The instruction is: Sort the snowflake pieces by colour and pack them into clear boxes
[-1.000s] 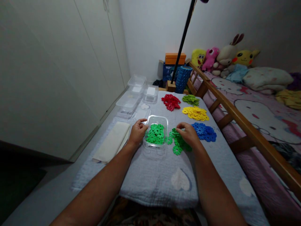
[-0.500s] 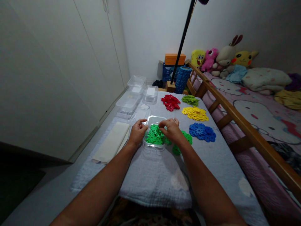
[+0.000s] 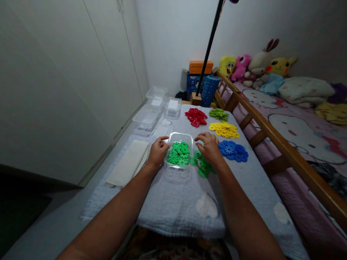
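A clear plastic container (image 3: 187, 137) stands on the cloth-covered table, with a heap of green snowflake-shaped discs (image 3: 178, 154) inside. My left hand (image 3: 159, 151) grips the container's left rim between thumb and fingers. To the right of the container, my right hand (image 3: 208, 145) hovers with thumb and fingers apart and nothing between them. Below it lie more loose green discs (image 3: 204, 168), partly covered by the hand and forearm.
Piles of red discs (image 3: 195, 117), light green discs (image 3: 219, 115), yellow discs (image 3: 224, 130) and blue discs (image 3: 233, 151) lie along the right side. Several clear containers (image 3: 157, 93) stand at the back left. A folded cream cloth (image 3: 128, 163) lies left; a wooden bed rail (image 3: 267, 131) borders the right.
My right hand has moved right from over the container to above the loose green discs, and its fingers have spread. My left hand has stayed at the container's rim.
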Available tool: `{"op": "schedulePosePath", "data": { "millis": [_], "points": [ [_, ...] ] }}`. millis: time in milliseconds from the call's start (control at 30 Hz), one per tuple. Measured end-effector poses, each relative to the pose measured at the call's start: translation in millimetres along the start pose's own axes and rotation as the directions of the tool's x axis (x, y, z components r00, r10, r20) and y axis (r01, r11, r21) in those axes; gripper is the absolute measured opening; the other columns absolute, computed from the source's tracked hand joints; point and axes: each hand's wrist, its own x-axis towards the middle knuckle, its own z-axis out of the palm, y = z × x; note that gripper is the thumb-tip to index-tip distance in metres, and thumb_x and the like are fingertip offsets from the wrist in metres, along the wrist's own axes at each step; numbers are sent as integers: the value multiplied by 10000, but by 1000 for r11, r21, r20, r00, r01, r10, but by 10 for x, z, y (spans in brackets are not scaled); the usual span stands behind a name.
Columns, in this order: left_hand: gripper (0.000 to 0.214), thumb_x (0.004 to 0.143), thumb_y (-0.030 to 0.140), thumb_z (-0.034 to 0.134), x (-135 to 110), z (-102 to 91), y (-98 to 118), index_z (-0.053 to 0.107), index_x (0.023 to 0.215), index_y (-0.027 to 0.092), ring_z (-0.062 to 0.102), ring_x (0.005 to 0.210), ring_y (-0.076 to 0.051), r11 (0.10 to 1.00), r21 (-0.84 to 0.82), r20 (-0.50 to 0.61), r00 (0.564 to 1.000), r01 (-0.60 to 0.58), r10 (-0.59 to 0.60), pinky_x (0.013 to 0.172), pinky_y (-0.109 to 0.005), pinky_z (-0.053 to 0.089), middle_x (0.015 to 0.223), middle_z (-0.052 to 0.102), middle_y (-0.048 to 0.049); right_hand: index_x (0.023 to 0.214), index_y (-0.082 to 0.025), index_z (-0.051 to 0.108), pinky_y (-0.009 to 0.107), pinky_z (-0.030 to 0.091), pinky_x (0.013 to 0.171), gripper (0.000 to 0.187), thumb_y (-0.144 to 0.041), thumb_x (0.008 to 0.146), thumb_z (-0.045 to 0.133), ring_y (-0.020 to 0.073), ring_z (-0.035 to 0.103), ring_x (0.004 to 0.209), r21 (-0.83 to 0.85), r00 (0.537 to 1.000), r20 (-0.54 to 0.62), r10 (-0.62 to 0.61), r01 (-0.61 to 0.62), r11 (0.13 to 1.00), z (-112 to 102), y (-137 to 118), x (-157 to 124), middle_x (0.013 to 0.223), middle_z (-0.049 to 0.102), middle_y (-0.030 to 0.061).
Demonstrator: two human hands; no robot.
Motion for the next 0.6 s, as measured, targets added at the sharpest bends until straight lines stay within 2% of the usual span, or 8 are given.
{"op": "schedulePosePath", "data": {
  "millis": [67,133,233,300,467,600],
  "points": [
    [431,695,344,691,-1,1,2,641,1077,150,340,516,-87,1000,6,1,1000,1,-1,523,-230,252,571,386,107,997,-249,772,476,311,1080,192,-198,893,619,284,517,1206,-43,999,32,27,-25,999,-63,80,-67,1247,654,87],
    [436,694,345,689,-3,3,4,641,1082,152,343,514,-87,1000,6,-3,1000,5,-5,521,-230,249,573,391,106,985,-254,778,489,295,1098,171,-219,881,646,296,494,1253,-96,993,117,19,-8,995,-72,132,-160,1288,641,90],
    [446,693,349,691,-7,5,2,638,1091,156,344,509,-85,1000,-4,-7,1000,14,-14,521,-229,245,573,394,107,1089,-275,768,549,245,1136,246,-282,850,709,331,420,1349,-167,966,258,-15,60,984,5,151,-309,1408,583,101],
    [446,691,349,692,-7,6,-3,639,1088,153,344,510,-85,1000,-7,-4,1000,14,-14,521,-228,247,571,395,108,1168,-285,745,589,215,1150,335,-308,834,735,351,366,1398,-197,953,303,-16,79,977,78,140,-382,1475,537,108],
    [447,692,354,696,0,-1,-17,643,1086,149,343,512,-86,1000,-7,-6,1000,11,-12,519,-225,251,568,395,107,1125,-280,742,616,195,1158,317,-264,809,760,358,338,1425,-191,957,291,-23,82,978,194,117,-434,1497,522,101],
    [456,679,364,711,0,-3,-4,646,1080,154,347,508,-86,1000,-14,-10,1000,18,-18,513,-223,249,569,391,107,1013,-270,745,525,279,1124,234,-215,786,762,308,444,1328,-103,974,223,-48,72,992,179,157,-406,1349,618,80]
  ]
}}
